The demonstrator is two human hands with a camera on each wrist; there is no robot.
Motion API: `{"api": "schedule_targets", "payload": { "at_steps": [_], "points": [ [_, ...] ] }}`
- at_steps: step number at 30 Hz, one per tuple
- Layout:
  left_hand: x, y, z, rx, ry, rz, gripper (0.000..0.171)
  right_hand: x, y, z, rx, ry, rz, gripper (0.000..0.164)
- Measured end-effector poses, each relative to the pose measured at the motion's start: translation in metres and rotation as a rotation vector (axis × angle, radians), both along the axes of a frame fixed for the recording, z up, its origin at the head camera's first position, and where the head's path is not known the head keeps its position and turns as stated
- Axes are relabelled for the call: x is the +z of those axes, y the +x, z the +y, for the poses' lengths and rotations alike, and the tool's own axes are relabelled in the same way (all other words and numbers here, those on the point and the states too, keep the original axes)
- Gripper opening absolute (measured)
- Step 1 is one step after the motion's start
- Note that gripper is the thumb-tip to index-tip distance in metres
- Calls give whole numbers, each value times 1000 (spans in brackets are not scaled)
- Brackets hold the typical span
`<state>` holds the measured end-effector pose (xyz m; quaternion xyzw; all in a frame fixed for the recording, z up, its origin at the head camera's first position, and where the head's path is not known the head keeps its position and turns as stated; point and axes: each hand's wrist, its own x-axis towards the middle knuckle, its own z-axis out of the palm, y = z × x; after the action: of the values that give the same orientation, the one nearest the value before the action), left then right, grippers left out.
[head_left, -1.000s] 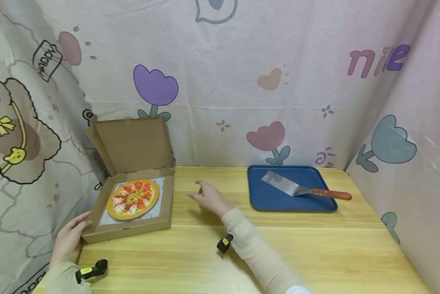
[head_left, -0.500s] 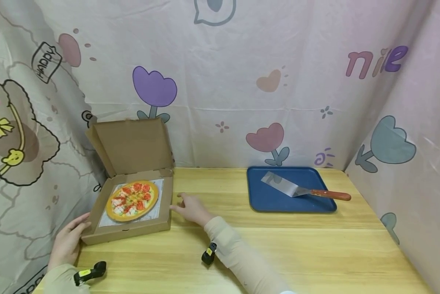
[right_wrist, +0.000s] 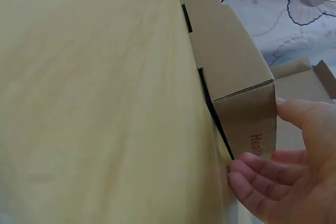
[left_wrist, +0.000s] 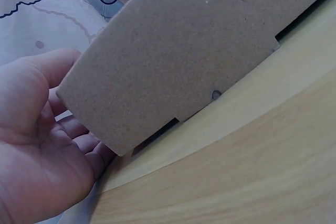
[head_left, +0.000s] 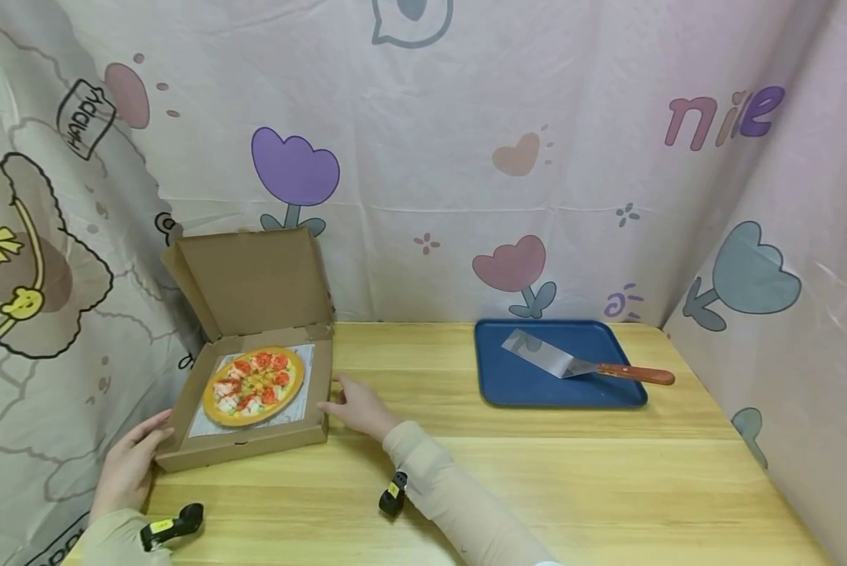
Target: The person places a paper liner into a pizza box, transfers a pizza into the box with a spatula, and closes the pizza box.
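An open cardboard pizza box [head_left: 243, 450] stands at the left of the table, its lid [head_left: 257, 281] raised against the curtain. In it a pizza [head_left: 254, 387] with red and white toppings lies on patterned paper [head_left: 302, 397]. My left hand [head_left: 122, 475] grips the box's left side near the front corner; its thumb is at the upper edge and its fingers lie along the side wall. At the right side, my right hand [head_left: 361, 407] holds the box with the thumb at the rim. In the right wrist view, those fingers [right_wrist: 262, 179] bend at the wall's lower edge.
A blue tray [head_left: 497, 385] stands on the wooden table [head_left: 607, 487] at the right. Across it lies a metal spatula [head_left: 547, 355], its wooden handle [head_left: 639, 374] reaching past the tray's edge. A printed curtain [head_left: 409, 141] hangs behind and at both sides.
My right hand has moved left, from the middle of the table to the box's right side. The left hand keeps its place on the box; pizza, tray and spatula stay put.
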<state>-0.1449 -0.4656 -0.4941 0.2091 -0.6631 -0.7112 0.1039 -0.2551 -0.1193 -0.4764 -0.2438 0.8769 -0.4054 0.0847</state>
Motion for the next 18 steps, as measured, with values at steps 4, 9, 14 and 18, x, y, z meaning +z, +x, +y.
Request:
{"api": "schedule_targets", "payload": {
  "at_steps": [4,9,14,18],
  "points": [
    [0,1,0,-6,4,10,30,-2,-1,0,-6,-14,-9,65],
    [0,0,2,-21,-9,18,31,-3,-1,3,-8,-51,-52,67],
    [3,1,3,-57,-6,21,31,-6,-3,7,0,-102,-104,66],
    [6,0,5,-75,-20,-68,41,-8,-4,10,6,-129,-120,66]
  ]
}}
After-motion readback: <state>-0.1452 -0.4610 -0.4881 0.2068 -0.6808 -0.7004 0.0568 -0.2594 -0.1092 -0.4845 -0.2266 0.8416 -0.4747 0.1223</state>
